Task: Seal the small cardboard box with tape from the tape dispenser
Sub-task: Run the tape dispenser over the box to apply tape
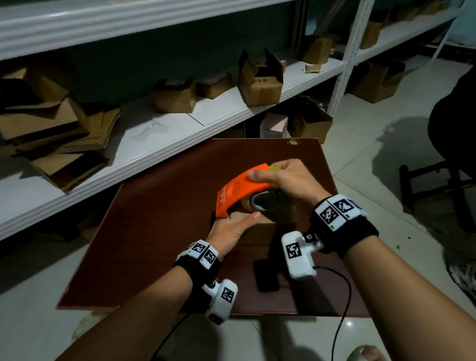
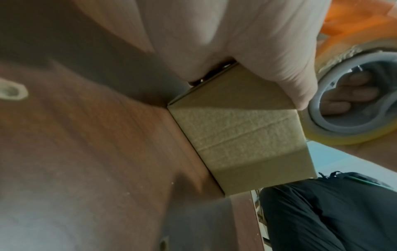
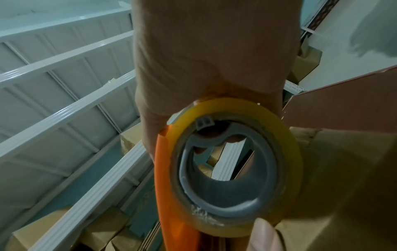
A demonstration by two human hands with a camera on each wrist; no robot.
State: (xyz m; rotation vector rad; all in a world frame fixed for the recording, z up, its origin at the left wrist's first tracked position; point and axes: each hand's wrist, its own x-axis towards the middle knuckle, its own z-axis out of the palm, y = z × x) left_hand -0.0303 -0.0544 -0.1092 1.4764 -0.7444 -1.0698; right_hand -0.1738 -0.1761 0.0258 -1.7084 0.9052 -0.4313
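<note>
A small brown cardboard box [image 1: 261, 231] stands on the dark red-brown table [image 1: 157, 231]. My left hand [image 1: 232, 231] grips its left end, with the thumb laid over the top edge. My right hand [image 1: 278, 178] grips the orange tape dispenser [image 1: 237, 195] and holds it down on the box top, nose toward the left end. Fingers reach through the grey core of the yellowish tape roll [image 3: 236, 161]. In the left wrist view the box [image 2: 242, 141] sits under my left hand [image 2: 236, 42], with the roll [image 2: 352, 105] beside it. Whether tape is stuck to the box is hidden.
White shelves [image 1: 207, 109] behind the table carry several open boxes and a stack of flat cardboard [image 1: 49, 131]. A black object [image 1: 265, 275] lies on the table near my wrists. A person in dark clothes [image 1: 469, 109] sits on a stool at the right.
</note>
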